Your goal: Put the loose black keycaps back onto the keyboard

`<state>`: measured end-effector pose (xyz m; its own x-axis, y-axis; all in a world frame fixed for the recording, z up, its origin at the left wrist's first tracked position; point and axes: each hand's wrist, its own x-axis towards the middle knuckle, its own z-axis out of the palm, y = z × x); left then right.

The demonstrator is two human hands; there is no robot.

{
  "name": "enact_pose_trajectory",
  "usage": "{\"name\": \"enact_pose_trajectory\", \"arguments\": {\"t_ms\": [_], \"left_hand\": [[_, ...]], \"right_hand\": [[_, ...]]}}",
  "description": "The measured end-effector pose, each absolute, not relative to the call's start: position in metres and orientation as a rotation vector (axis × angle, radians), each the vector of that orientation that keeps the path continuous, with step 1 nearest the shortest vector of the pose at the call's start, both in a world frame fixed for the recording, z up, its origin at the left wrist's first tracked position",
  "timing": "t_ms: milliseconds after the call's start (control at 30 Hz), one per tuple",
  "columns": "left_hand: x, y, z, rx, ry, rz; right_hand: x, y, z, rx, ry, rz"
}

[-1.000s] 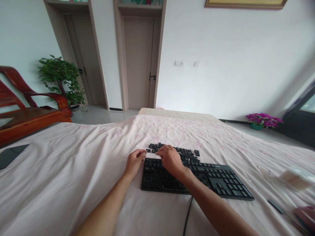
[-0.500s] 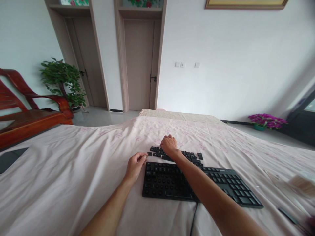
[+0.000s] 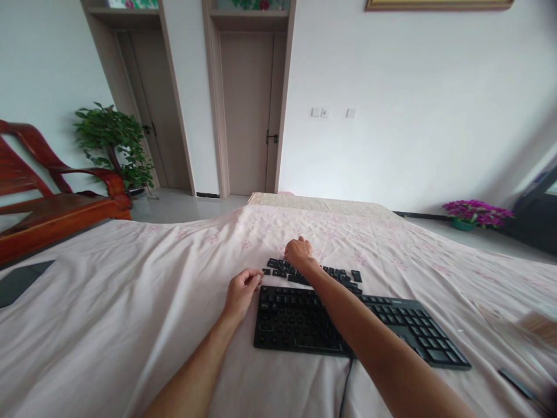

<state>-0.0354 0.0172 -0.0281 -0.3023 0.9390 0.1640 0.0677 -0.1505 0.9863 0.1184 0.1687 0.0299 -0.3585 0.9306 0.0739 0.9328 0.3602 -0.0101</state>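
A black keyboard (image 3: 300,343) lies on the bedspread, with much of its left part bare of keycaps and its right part still capped. Loose black keycaps (image 3: 298,278) are spread just behind it. My left hand (image 3: 242,290) rests at the keyboard's back left corner, thumb and fingers pinched together beside a loose keycap (image 3: 266,271). Whether something small is in the pinch is hidden. My right hand (image 3: 299,252) reaches across the keyboard to the far side of the keycaps. Its fingers curl down, and what they hold, if anything, is out of sight.
A pale flowered bedspread (image 3: 174,302) covers the surface. A dark flat panel (image 3: 26,281) lies at the left, and a thin dark strip (image 3: 516,383) at the right. A cable (image 3: 346,386) runs from the keyboard toward me. Blurred things (image 3: 537,328) sit at the right edge.
The whole view has shifted slightly, so things sit a little further right. Both hands stay in nearly the same places by the keycaps.
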Motion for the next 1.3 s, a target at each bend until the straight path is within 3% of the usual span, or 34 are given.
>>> {"name": "enact_pose_trajectory", "arguments": {"t_ms": [267, 667, 1300], "left_hand": [[-0.034, 0.017, -0.029, 1.159, 1.367, 1.555], [-0.033, 0.013, -0.026, 1.163, 1.348, 1.553], [-0.034, 0.014, -0.029, 1.188, 1.366, 1.565]], "right_hand": [[0.124, 0.145, 0.043, -1.648, -2.530, -0.034], [0.170, 0.012, 0.031, -1.087, -2.459, -0.098], [0.163, -0.009, 0.019, -0.966, -2.662, -0.394]]}}
